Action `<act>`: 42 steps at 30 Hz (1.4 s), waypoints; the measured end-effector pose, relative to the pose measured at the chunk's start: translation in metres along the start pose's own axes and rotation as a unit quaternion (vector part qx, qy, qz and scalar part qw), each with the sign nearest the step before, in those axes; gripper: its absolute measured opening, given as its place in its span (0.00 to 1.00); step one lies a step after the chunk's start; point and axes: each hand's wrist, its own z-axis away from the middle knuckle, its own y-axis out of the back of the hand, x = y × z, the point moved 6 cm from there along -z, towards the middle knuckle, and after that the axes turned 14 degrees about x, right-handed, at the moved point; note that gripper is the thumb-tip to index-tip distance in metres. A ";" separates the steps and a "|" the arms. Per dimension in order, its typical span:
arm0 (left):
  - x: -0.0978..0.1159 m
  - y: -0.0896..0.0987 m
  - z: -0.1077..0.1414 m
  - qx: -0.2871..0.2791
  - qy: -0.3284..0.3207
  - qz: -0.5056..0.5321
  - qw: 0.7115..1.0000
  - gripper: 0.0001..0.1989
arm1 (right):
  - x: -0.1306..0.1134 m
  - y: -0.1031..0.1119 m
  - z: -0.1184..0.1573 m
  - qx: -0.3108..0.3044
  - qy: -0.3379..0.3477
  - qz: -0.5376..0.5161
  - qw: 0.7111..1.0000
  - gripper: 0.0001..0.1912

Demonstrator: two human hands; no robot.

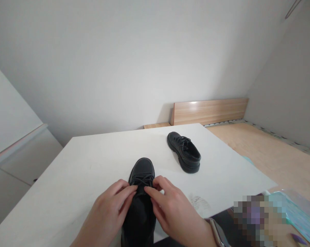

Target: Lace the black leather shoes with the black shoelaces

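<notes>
Near shoe (142, 167), black and laced, was at the near side of the white table (100, 161), its toe pointing away from the person and its heel end running out at the bottom of the view. Both bare hands met over its laces (144, 178), one from each side. The left hand (110, 203) had its fingers bent, their tips drawn close together at the left side of the lacing. The right hand (176, 206) was curled too, with one fingertip by the middle of the shoe and others bent at its right edge. Whether either hand was pinching a lace could not be told, since the fingers hid that spot and the cord was as dark as the shoe. A watch (218, 232) circled the right wrist. Farther back and to the right, the far shoe (182, 151), also black and laced, stood sole down on the table, its toe turned away and leftward, well apart from the hands. A faint grey smudge (200, 203) marked the tabletop right of the right hand. Beyond the table were a wooden board (211, 110) against the wall (119, 68) and a tan surface (263, 144); a bluish plastic packet (302, 214) lay at the lower right, beside a blurred patch.
</notes>
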 end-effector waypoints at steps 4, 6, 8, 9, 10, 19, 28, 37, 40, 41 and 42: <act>0.001 -0.006 -0.003 0.013 -0.013 -0.009 1.000 0.12 | 0.009 -0.005 -0.009 0.031 -0.013 0.073 0.997 0.17; 0.001 -0.010 -0.005 0.017 -0.018 -0.023 0.999 0.12 | 0.016 -0.007 -0.013 0.044 -0.021 0.082 0.995 0.16; 0.003 -0.011 -0.009 0.026 -0.024 -0.038 0.999 0.11 | 0.019 -0.007 -0.017 0.058 -0.019 0.085 0.994 0.15; 0.005 -0.010 -0.012 0.034 -0.029 -0.041 0.998 0.11 | 0.018 -0.005 -0.019 0.069 -0.013 0.082 0.994 0.14; 0.008 -0.007 -0.015 0.045 -0.034 -0.037 0.998 0.11 | 0.015 -0.002 -0.021 0.084 -0.006 0.068 0.994 0.13; 0.031 0.034 -0.048 0.148 0.010 0.110 0.983 0.05 | -0.008 0.036 -0.038 0.248 -0.054 -0.269 0.929 0.08; 0.016 0.022 -0.046 0.149 0.098 0.203 0.963 0.06 | 0.003 0.006 -0.041 0.188 -0.148 -0.421 0.875 0.04; -0.009 -0.011 -0.028 -0.022 0.189 0.228 0.955 0.08 | 0.012 0.012 -0.040 0.246 -0.129 -0.406 0.870 0.06; -0.017 -0.012 -0.027 -0.002 0.222 0.220 0.950 0.12 | 0.014 0.017 -0.036 0.293 -0.127 -0.382 0.867 0.07; -0.020 -0.013 -0.028 0.011 0.237 0.221 0.946 0.12 | 0.013 0.020 -0.035 0.313 -0.115 -0.356 0.873 0.07; -0.021 -0.013 -0.029 0.019 0.248 0.227 0.942 0.12 | 0.011 0.022 -0.034 0.325 -0.098 -0.330 0.881 0.08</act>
